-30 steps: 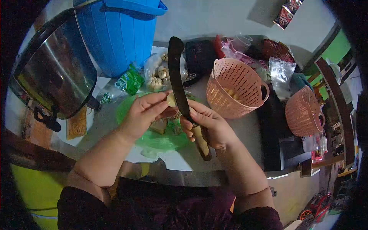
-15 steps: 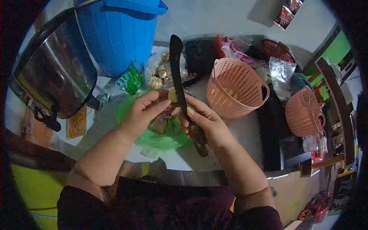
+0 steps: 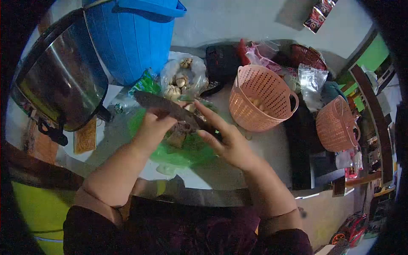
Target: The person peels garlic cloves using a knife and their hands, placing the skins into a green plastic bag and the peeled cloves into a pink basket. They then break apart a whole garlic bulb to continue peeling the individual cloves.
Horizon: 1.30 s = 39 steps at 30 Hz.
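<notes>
A dark, broad-bladed knife slants across the middle, its tip to the upper left. My right hand is at its handle end, thumb and index finger apart; the handle is mostly hidden by that hand. Bent behind and below the blade are the fingers of my left hand; the blade covers what they hold. Under both hands lies a green plastic bag with peelings on it. Garlic bulbs sit in a clear bag just beyond the blade.
A pink basket with pale pieces inside stands right of my hands, and a second pink basket farther right. On the left are a large metal pot and a blue bucket. A green packet lies beside the garlic.
The knife has swung from upright to pointing left, its blade now over my left fingers. My right thumb and index finger have spread apart. The pale piece in my left fingers is now hidden.
</notes>
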### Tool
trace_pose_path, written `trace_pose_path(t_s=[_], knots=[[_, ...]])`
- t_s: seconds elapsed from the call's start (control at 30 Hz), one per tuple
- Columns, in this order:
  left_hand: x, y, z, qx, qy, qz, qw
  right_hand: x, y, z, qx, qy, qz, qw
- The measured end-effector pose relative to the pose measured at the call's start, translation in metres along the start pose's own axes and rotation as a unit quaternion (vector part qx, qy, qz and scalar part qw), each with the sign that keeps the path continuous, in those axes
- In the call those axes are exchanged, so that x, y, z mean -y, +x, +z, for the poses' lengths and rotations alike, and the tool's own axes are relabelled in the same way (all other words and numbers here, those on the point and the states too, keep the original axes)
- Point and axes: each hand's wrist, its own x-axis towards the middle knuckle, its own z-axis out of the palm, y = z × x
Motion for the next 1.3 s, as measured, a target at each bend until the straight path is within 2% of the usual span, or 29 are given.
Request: trace_pose_path(t_s=[0.07, 0.2, 0.3, 0.4, 0.5, 0.7, 0.77, 0.8, 0.83, 0.87, 0.9, 0.97, 1.03, 1.13, 1.2, 1.3], knots=[[-0.01, -0.003, 0.005, 0.01, 0.011, 0.005, 1.0, 0.0, 0.001, 0.003, -0.01, -0.069, -0.02, 0.997], [-0.009, -0.002, 0.004, 0.005, 0.008, -0.005, 1.0, 0.0, 0.002, 0.004, -0.023, -0.045, -0.016, 0.999], [-0.007, -0.002, 0.002, 0.008, 0.011, 0.001, 1.0, 0.003, -0.001, 0.004, -0.02, -0.057, 0.027, 0.998], [-0.003, -0.002, 0.001, 0.022, -0.011, 0.023, 0.999, 0.003, 0.0, 0.004, -0.042, -0.066, -0.022, 0.997], [0.0, 0.0, -0.002, 0.028, -0.01, 0.026, 0.999, 0.009, -0.002, 0.002, -0.027, -0.068, 0.024, 0.997], [0.0, -0.001, 0.001, 0.013, -0.005, 0.014, 1.0, 0.019, -0.001, -0.003, -0.022, -0.148, 0.013, 0.989], [0.013, 0.002, -0.011, 0.019, 0.021, 0.004, 1.0, -0.001, 0.001, 0.003, -0.042, -0.057, -0.033, 0.997], [0.009, 0.001, -0.007, 0.016, 0.02, 0.012, 1.0, -0.002, 0.001, 0.002, -0.031, -0.003, -0.011, 0.999], [0.002, 0.0, -0.001, 0.013, 0.019, 0.021, 1.0, -0.001, 0.003, 0.001, -0.022, 0.05, 0.012, 0.998], [-0.002, -0.001, 0.002, 0.011, 0.018, 0.03, 0.999, 0.005, 0.002, -0.006, 0.008, 0.111, 0.08, 0.991], [-0.003, 0.001, -0.003, 0.026, 0.095, 0.021, 0.995, 0.011, 0.002, -0.01, 0.03, 0.154, 0.134, 0.978], [-0.008, 0.0, 0.0, 0.036, 0.093, 0.015, 0.995, 0.019, 0.002, -0.018, 0.058, 0.215, 0.231, 0.947], [-0.016, -0.002, 0.005, 0.026, 0.086, -0.002, 0.996, 0.017, 0.002, -0.016, 0.058, 0.256, 0.235, 0.936], [-0.016, -0.002, 0.007, 0.003, 0.061, -0.022, 0.998, 0.008, 0.001, -0.01, 0.038, 0.255, 0.137, 0.956], [-0.002, 0.001, -0.001, 0.016, 0.033, -0.01, 0.999, 0.009, 0.001, -0.012, 0.037, 0.177, 0.094, 0.979], [0.001, 0.003, -0.004, 0.081, 0.0, 0.01, 0.997, -0.003, 0.002, -0.004, 0.02, 0.112, -0.008, 0.993]])
